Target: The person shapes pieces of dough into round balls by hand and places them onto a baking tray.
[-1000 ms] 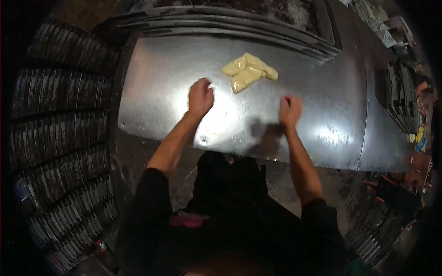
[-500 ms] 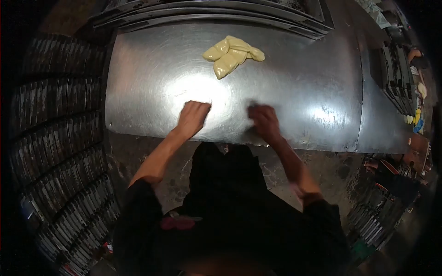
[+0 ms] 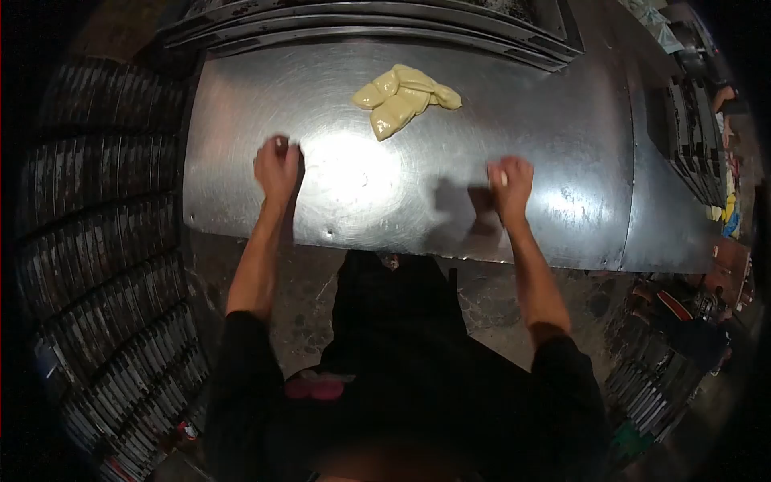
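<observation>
A broad metal surface [image 3: 265, 96] is being lit from above, with a bright glare being thrown back from its middle. Beside its left end, rows of dark trays [image 3: 112, 177] are being stored close together, presumably to save floor space. Along the far edge, a stack of large trays [image 3: 369, 30] is being supported, probably set that far back so that the nearer part can be worked on. At the right, narrower trays [image 3: 695, 145] are being held nearly upright, one against another, which is likely limiting the room being taken up.

The glossy, pale yellow dough [image 3: 401, 96] is being borne by the surface, near its middle and just short of the stack. It is being left in a folded, lobed heap, seemingly placed centrally so that it can be reached from either side.

The left hand [image 3: 277, 170] and the right hand [image 3: 512, 189] are being held well apart, nearer the person than the dough and touching none of it. Both are being held closed, fingers curled, apparently above the metal. Whether anything small is being gripped in either cannot be told, as both are being blurred.
</observation>
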Tool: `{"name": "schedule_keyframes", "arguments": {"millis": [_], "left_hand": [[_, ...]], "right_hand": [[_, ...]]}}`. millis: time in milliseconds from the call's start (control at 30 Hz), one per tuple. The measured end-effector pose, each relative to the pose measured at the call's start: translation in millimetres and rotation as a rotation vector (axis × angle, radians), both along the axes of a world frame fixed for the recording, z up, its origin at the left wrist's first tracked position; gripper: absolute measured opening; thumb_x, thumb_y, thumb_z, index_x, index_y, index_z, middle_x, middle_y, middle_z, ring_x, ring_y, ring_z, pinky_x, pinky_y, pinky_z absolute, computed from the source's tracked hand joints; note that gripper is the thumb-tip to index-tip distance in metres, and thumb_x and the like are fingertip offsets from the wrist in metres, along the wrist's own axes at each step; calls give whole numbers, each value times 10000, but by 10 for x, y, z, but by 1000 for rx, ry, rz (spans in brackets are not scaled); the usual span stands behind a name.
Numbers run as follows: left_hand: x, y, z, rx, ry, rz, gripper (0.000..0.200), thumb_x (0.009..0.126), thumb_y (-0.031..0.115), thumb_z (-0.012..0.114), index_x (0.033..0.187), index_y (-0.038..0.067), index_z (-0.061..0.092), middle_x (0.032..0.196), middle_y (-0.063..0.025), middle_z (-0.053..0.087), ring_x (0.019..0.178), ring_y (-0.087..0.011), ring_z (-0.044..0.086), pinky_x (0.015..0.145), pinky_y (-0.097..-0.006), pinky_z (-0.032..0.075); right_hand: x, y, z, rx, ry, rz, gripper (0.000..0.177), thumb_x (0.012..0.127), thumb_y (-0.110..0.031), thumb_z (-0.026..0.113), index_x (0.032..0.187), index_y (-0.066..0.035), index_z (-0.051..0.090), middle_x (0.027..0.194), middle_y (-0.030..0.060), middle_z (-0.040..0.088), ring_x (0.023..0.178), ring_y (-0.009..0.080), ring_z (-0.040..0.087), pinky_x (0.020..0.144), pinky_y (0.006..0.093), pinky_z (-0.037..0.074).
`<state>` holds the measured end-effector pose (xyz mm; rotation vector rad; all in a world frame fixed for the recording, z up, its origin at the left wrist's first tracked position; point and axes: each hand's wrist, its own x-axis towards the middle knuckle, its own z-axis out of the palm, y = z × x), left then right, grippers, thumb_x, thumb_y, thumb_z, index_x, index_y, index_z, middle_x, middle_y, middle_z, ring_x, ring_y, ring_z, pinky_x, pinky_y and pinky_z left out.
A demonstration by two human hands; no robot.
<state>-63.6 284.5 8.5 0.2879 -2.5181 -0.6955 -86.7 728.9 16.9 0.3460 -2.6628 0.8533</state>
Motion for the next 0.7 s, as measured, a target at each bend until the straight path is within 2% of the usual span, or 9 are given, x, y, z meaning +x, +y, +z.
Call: {"name": "schedule_keyframes", "arguments": {"millis": [33, 67, 167, 200, 300, 433, 533, 567, 700], "left_hand": [[-238, 165, -47, 566, -13, 135, 266, 803, 115, 663, 1034, -11, 621, 799, -87, 650, 709, -226, 619, 691, -367, 503], [-357, 431, 71, 708, -38, 180, 317, 780, 63, 655, 1082, -16, 601, 851, -96, 655, 794, -204, 622, 760, -340, 498], [223, 913, 191, 491, -144, -244, 476, 741, 54, 700, 1193, 26, 555, 1207, -160, 577, 1185, -319, 504, 1026, -394, 392], [491, 887, 154, 625, -256, -363, 708, 769, -8, 674, 1407, 34, 369, 1383, -164, 448, 1299, -289, 433, 1080, -365, 352], [717, 617, 578, 394, -266, -426, 789, 803, 37, 694, 1463, 7, 263, 1362, -209, 472, 1236, -344, 486, 1051, -399, 397], [501, 511, 432, 5, -496, -669, 411, 791, 88, 665, 1197, 63, 606, 1195, -196, 538, 1111, -355, 526, 901, -387, 506], [254, 225, 544, 422, -563, -718, 274, 790, 62, 683, 1061, 26, 667, 1109, -168, 593, 1030, -294, 599, 860, -362, 522], [122, 83, 787, 647, -694, -690, 265, 797, 71, 693, 1054, 14, 666, 1092, -157, 610, 1015, -268, 618, 863, -354, 521], [-686, -768, 1568, 752, -474, -385, 323, 765, 140, 756, 1059, 36, 674, 970, -73, 666, 912, -157, 637, 791, -295, 526]], "right_hand": [[-179, -181, 31, -45, 38, -97, 61, 799, -109, 650, 813, -51, 638, 1039, 128, 644, 1031, 344, 571, 929, 440, 424], [-110, -341, -19, -51, 28, -79, 61, 799, -109, 650, 813, -51, 638, 1039, 128, 644, 1031, 344, 571, 929, 440, 424], [89, -671, -94, 39, 5, 210, 151, 818, -43, 585, 955, -44, 650, 1141, 154, 618, 1193, 379, 512, 1027, 435, 393], [402, -685, -11, -320, -161, 148, 241, 797, -1, 563, 1019, -44, 644, 1177, 160, 600, 1208, 372, 506, 1037, 432, 400], [520, -516, 540, 22, -382, 166, 247, 799, 6, 587, 1035, -41, 642, 1148, 184, 594, 1094, 371, 571, 922, 423, 482], [-381, -1362, 938, -381, -683, 140, 331, 806, -93, 702, 1127, -43, 638, 1037, 101, 657, 934, 190, 622, 810, 320, 493], [-1320, -2521, 1606, -633, -429, 428, 363, 813, -111, 691, 1165, -46, 625, 1037, 66, 653, 960, 142, 607, 827, 282, 489], [-1715, -2844, 1708, -478, -244, 477, 378, 804, -112, 699, 1168, -42, 622, 1056, 80, 659, 953, 151, 615, 812, 288, 495], [-2806, -4062, 1971, -262, -146, 387, 442, 752, -261, 750, 1131, -55, 651, 1027, 202, 673, 963, 347, 652, 831, 406, 508]]}}
